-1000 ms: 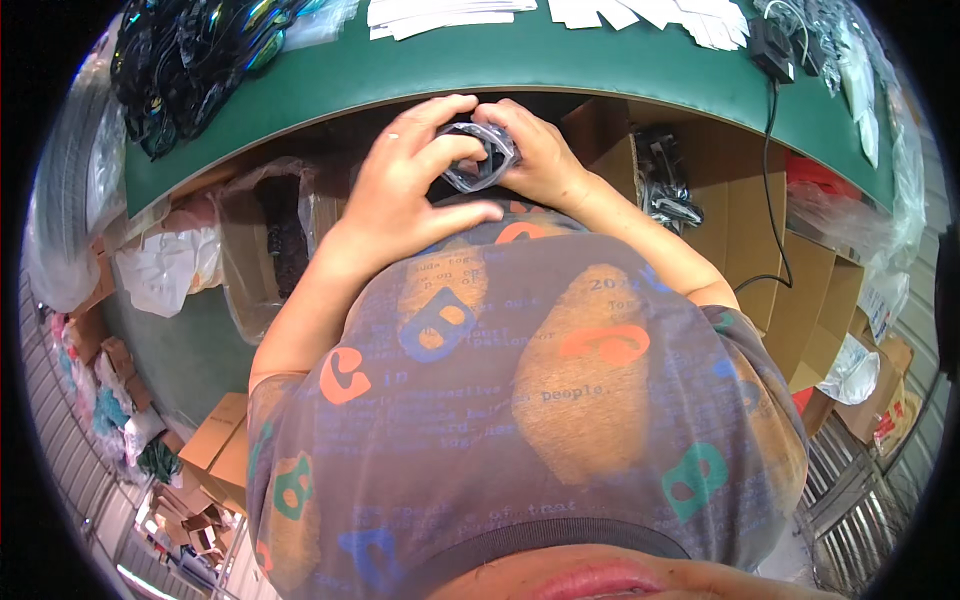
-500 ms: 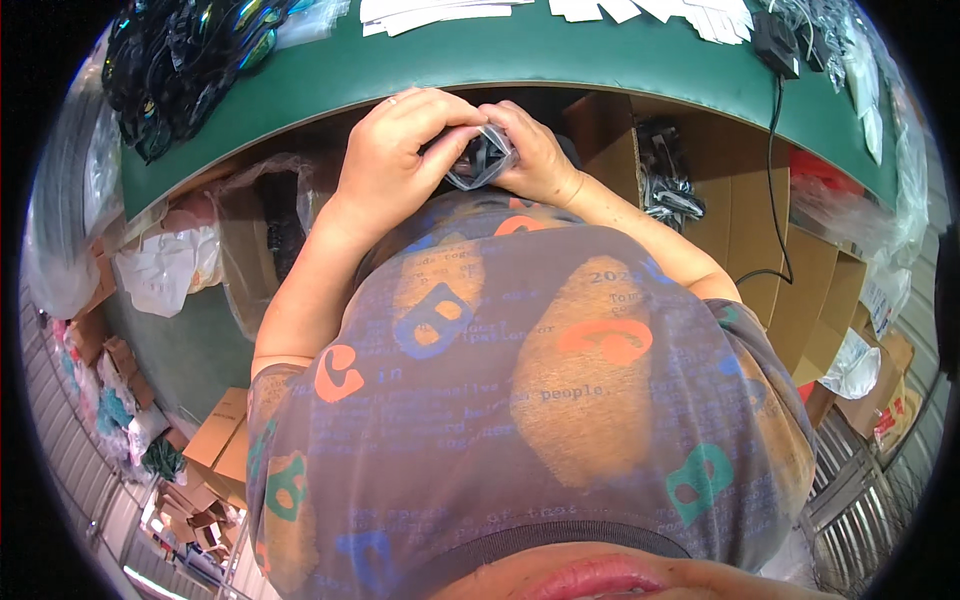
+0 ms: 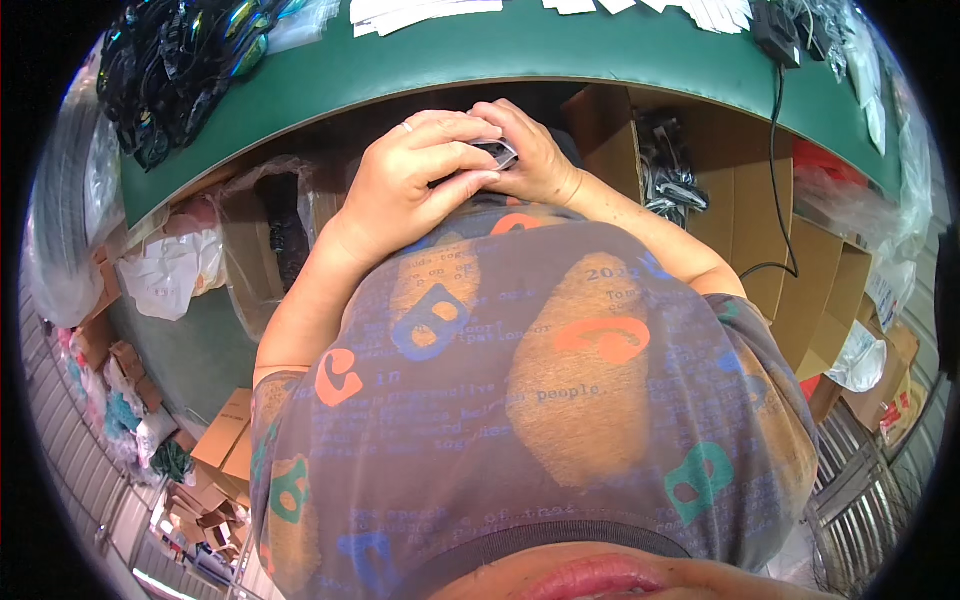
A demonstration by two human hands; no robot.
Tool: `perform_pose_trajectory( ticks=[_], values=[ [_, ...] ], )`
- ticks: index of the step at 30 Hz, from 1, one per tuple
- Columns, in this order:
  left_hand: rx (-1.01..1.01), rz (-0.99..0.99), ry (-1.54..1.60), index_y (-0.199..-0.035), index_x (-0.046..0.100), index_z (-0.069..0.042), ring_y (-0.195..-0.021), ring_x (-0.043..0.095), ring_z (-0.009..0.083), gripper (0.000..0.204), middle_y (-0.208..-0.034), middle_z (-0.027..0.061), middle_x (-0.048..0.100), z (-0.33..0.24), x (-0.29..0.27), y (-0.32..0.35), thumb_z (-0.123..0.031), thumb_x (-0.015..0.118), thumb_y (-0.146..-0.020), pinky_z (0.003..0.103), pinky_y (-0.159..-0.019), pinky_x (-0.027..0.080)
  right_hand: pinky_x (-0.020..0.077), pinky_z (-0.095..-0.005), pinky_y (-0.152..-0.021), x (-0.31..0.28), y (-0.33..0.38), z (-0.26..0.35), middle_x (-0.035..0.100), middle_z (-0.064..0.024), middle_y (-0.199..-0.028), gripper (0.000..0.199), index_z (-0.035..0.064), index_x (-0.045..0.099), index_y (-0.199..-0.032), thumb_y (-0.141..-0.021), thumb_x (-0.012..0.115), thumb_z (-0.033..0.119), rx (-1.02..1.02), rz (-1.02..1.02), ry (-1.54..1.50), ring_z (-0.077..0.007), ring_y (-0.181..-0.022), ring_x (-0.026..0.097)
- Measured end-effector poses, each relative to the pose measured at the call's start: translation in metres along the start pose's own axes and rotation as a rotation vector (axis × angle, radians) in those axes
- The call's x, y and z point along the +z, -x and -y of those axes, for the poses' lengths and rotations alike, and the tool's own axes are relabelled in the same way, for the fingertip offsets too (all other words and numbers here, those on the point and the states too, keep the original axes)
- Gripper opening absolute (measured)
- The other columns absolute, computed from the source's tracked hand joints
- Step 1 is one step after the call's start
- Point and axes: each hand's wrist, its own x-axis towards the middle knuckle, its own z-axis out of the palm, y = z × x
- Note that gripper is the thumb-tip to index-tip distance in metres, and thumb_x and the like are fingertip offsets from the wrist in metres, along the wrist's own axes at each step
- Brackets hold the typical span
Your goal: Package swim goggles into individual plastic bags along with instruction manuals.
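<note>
A small see-through plastic bag [image 3: 507,155] with something dark in it is between my hands, just below the table's near edge. My right hand [image 3: 535,158] wraps round its right side, fingers curled over the far end. From the left, my left hand [image 3: 415,165] closes over the bag, its fingers across the top and its thumb at the near edge. A ring shows on one finger of this hand. Fingers cover most of the bag, and the kind of dark thing inside cannot be made out.
On the green table [image 3: 400,65] lie black glossy packs [image 3: 170,90], white papers [image 3: 430,10] and a black adapter [image 3: 776,35] with a hanging cable [image 3: 775,170]. Below stand an open cardboard box [image 3: 720,190] holding bagged dark items [image 3: 672,185] and a plastic-lined box [image 3: 245,235].
The bag's mouth, open toward me before, is now mostly covered. My left hand has turned, with its fingers laid over the bag and its thumb lower. My right hand stays nearly in place.
</note>
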Motion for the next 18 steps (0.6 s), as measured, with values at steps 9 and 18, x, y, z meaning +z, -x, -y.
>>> perform_pose_trajectory(
  ticks=[9, 18],
  values=[
    [-0.271, 0.023, 0.246, -0.096, 0.077, -0.003, -0.092, 0.073, 0.0221, 0.009, -0.099, 0.0106, 0.075, 0.0, 0.004, -0.002, -0.006, 0.075, -0.087, 0.032, -0.082, 0.058, 0.0423, -0.0429, -0.107, -0.037, -0.002, 0.009, 0.054, -0.014, -0.134, 0.097, 0.0027, 0.047, -0.142, -0.066, 0.091, 0.044, 0.146, 0.329, -0.2, -0.0312, -0.124, 0.053],
    [-0.233, -0.021, 0.246, -0.099, 0.076, -0.003, -0.099, 0.071, 0.0218, 0.013, -0.115, 0.0115, 0.072, 0.005, 0.012, -0.013, -0.003, 0.076, -0.086, 0.031, -0.084, 0.058, 0.0497, -0.03, -0.087, -0.076, -0.016, 0.045, 0.065, -0.0072, -0.103, 0.021, 0.0002, 0.069, -0.109, -0.092, 0.073, 0.012, 0.2, 0.107, -0.186, -0.0178, -0.097, 0.062]
  ],
)
